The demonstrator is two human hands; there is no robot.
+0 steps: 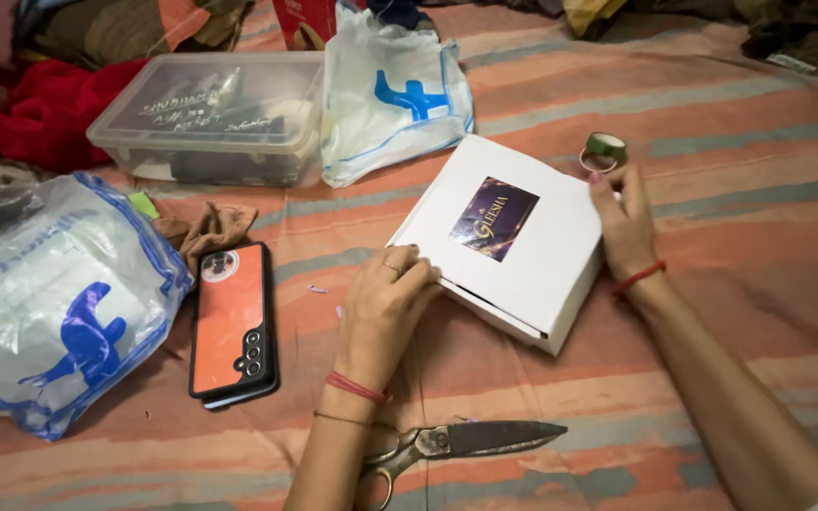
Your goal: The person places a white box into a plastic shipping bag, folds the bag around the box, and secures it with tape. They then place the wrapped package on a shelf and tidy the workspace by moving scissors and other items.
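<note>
On the striped orange and grey bedsheet (712, 246) we have both hands on a white square cardboard box with a dark purple label on its lid (513, 241). Our left hand (385, 303) lies on the box's near left edge, fingers curled over the rim and pressing down, a ring on one finger and red thread bands at the wrist. Our right hand (622, 227) rests flat against the box's far right side, fingers together, a red thread at that wrist too. Neither hand pinches anything; both simply press on the box. The box sits turned at an angle, lid down with a thin dark gap showing along its near front edge.

Just beyond the right fingertips lies a small roll of green tape (604, 149). Near our left forearm, steel scissors with brass-coloured handles (456, 443) lie closed, blades pointing right. Left of the left hand, a smartphone in an orange case (232, 322) lies face down. Further left sits a clear plastic bag with blue print (59, 303). Behind the box stand a white plastic bag with a blue figure (395, 95) and a clear lidded plastic container (210, 118).
</note>
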